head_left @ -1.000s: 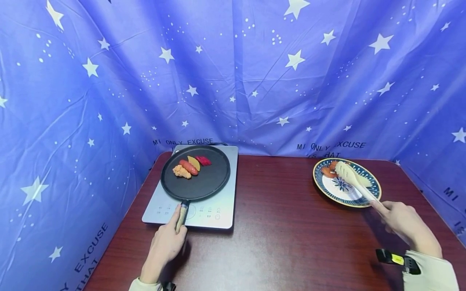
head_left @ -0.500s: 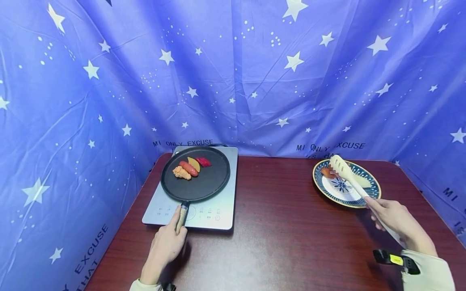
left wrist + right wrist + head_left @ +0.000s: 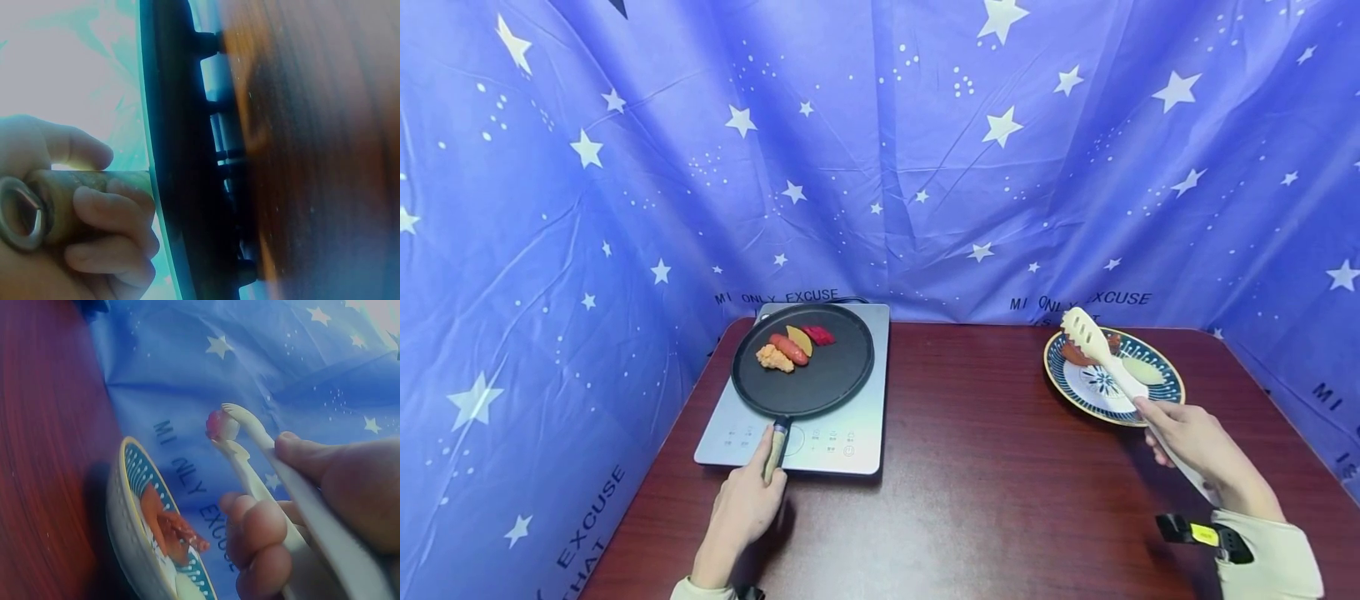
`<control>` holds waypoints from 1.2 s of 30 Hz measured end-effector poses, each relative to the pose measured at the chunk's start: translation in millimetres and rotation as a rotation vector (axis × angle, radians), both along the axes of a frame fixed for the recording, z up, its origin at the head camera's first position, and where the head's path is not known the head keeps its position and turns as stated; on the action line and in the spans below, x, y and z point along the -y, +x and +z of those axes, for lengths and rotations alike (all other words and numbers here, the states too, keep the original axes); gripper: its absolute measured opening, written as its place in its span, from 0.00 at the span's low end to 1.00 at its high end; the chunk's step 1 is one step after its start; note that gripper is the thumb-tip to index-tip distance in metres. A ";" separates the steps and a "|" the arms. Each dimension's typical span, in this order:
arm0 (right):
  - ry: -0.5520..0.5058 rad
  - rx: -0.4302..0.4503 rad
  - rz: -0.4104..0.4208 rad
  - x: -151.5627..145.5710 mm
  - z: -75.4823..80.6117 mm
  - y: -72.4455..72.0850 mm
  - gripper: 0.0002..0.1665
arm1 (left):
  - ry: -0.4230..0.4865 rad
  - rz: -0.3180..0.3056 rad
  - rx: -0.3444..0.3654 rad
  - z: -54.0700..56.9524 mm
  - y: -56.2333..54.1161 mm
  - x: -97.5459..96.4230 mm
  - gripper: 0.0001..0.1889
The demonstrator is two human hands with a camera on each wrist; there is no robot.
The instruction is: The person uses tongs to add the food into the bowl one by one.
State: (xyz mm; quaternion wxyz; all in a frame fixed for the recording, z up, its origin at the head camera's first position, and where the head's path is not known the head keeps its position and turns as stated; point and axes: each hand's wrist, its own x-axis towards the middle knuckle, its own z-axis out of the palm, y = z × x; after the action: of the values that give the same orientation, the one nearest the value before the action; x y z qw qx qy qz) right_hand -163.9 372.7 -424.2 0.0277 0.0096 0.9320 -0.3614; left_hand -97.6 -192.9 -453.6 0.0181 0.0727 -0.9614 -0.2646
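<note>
My left hand [image 3: 741,508] grips the wooden handle [image 3: 777,454] of a flat black frying pan [image 3: 827,383]; the left wrist view shows fingers curled round that handle [image 3: 59,203]. My right hand [image 3: 1198,446] holds cream-coloured tongs [image 3: 1108,357] above a blue-patterned plate [image 3: 1086,398]. Pinched between the tong tips in the right wrist view is a small pink-and-white piece [image 3: 222,425], hidden in the head view. Reddish-brown food pieces [image 3: 169,525] and a pale green piece [image 3: 1142,371] lie on the plate.
The pan sits on a silver induction cooker [image 3: 865,417]. In it lie a sausage [image 3: 788,350], a golden crumbly piece [image 3: 773,358], a yellow wedge [image 3: 801,339] and a dark pink piece [image 3: 821,335]. Blue starry curtains [image 3: 925,167] enclose the dark red wooden table [image 3: 970,467].
My right hand has moved left with the tongs, whose tips have risen from the plate's food to over its far left rim. My left hand has kept its hold on the pan handle.
</note>
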 end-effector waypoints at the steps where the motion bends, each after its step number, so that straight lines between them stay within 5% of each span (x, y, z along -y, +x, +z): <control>1: -0.002 -0.005 0.005 2.4 0.8 0.2 0.34 | -0.001 0.000 0.000 -0.1 0.1 0.0 0.36; 36: -0.167 -0.004 0.134 86.2 17.1 -15.2 0.30 | 0.008 -0.005 0.023 3.0 0.0 -0.1 0.37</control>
State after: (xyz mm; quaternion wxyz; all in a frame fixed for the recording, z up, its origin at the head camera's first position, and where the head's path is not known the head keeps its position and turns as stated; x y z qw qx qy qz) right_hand -179.1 286.6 -407.1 0.0504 -0.0558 0.8972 -0.4352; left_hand -97.6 -192.8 -450.6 0.0060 0.0737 -0.9607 -0.2674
